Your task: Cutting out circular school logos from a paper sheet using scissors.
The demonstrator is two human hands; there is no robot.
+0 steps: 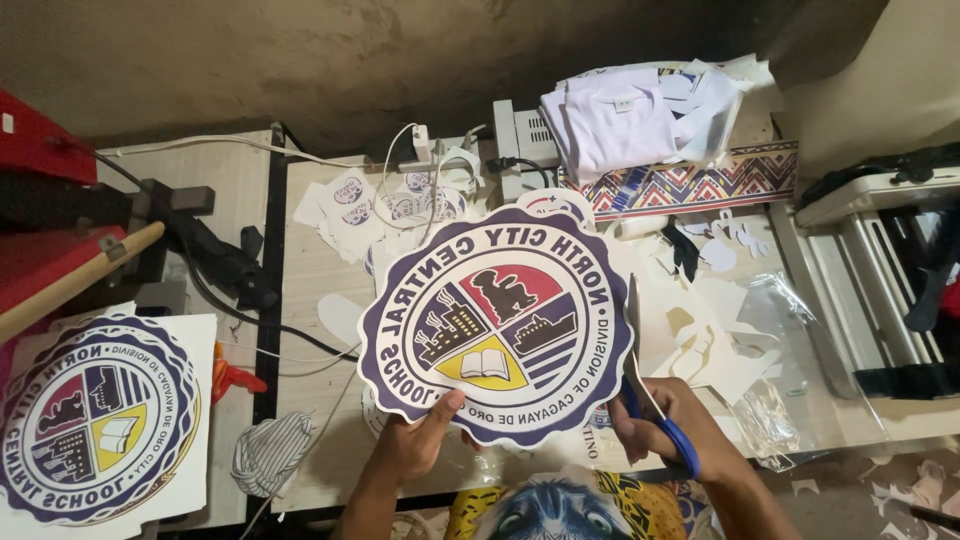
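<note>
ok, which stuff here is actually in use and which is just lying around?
In use:
- round printed seal sheet, held by the left hand
- blue-handled scissors in the right hand, blades at the seal's right edge

Lying about:
- second printed seal sheet, far left
- folded white shirt
- small cut-out seals
- white paper offcuts
- striped cloth

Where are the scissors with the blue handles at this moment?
In the head view, the blue-handled scissors are in the right hand, at the right edge of the round printed emblem, blades pointing up.

Dim room, table evenly lit, dark upper wall, slight wide-angle edge distortion, sharp focus
</note>
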